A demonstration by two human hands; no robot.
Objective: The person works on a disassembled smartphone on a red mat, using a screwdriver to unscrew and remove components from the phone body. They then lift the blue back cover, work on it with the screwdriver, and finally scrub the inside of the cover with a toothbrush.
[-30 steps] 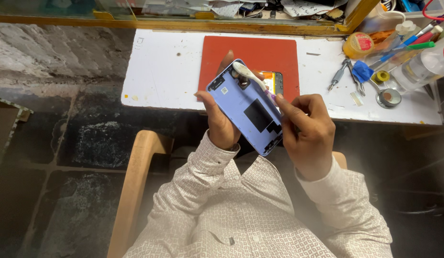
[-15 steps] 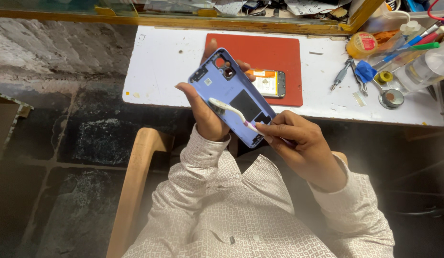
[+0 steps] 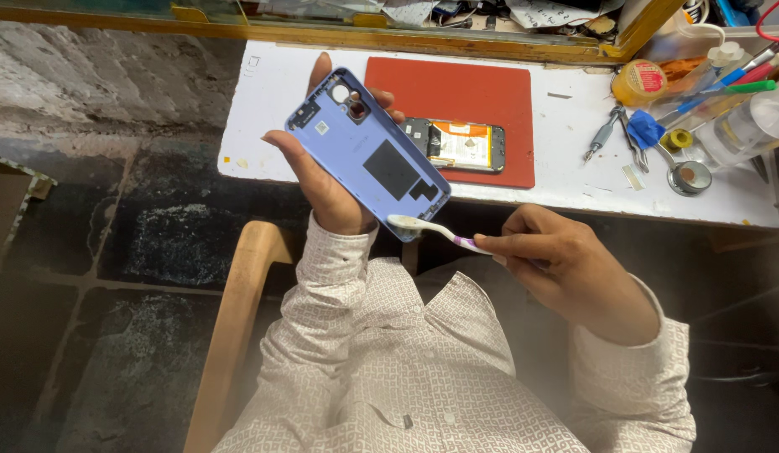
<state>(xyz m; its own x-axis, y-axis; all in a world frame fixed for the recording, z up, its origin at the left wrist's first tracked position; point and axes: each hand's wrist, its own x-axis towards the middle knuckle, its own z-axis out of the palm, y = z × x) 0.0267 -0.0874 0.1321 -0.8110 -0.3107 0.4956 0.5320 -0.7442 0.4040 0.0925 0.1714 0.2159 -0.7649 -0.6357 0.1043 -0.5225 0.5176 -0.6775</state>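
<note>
My left hand holds a lilac phone back cover with its inner side up, tilted, in front of the white bench. A black patch and camera cut-outs show on it. My right hand grips a white toothbrush by its handle. The brush head touches the cover's lower right corner. An opened phone body lies flat on a red mat on the bench, beyond both hands.
The white bench carries tweezers and a blue-handled tool, a tape roll, a yellow jar, and pens and bottles at the right. A wooden chair arm is at my left. Dark stone floor lies below.
The cover has moved left and up in my left hand. My right hand has drawn the toothbrush down from the cover's middle to its lower corner and shifted right.
</note>
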